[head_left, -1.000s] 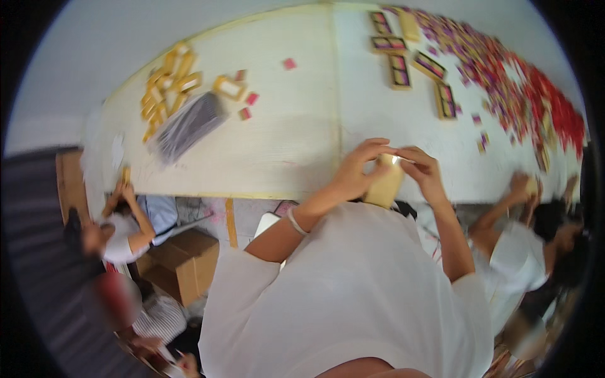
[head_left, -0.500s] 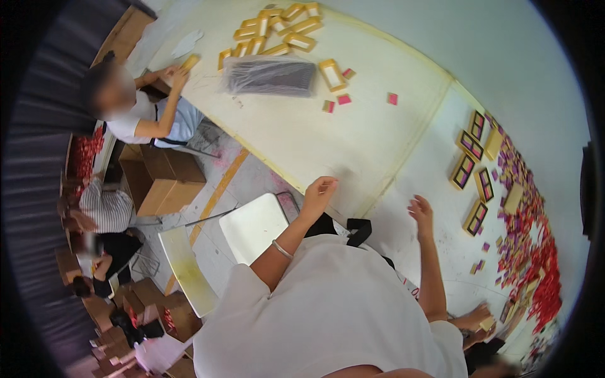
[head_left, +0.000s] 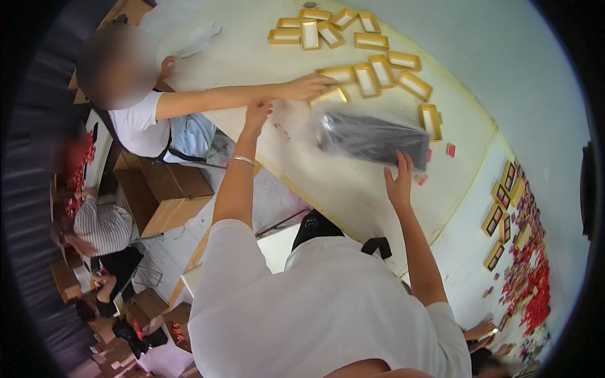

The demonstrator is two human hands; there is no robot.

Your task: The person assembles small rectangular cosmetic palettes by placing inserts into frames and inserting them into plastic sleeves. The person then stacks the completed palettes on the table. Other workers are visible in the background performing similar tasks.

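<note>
A long dark block wrapped in clear plastic (head_left: 375,140) lies on the pale table. My right hand (head_left: 399,181) reaches up to its near right edge; the outstretched fingertips overlap the wrapping, and firm contact cannot be made out. Off the left end of the pack, my left hand (head_left: 257,116) hovers above the table with loosely bent fingers slightly apart, apparently holding nothing. The pack's left end is smeared by motion. Just beyond it a co-worker's hand (head_left: 309,86) reaches to an open gold box tray (head_left: 332,97).
Several gold box trays (head_left: 371,41) cover the far table. Small pink pieces (head_left: 451,150) lie right of the pack. Along the right side stand boxes with dark inserts (head_left: 493,219) and a heap of red packets (head_left: 535,296). A cardboard carton (head_left: 170,195) stands on the floor at left.
Both my hands have moved forward, the right one to the wrapped block. In the picture, the block and trays sit farther right. The co-worker's arm has stretched out across the table.
</note>
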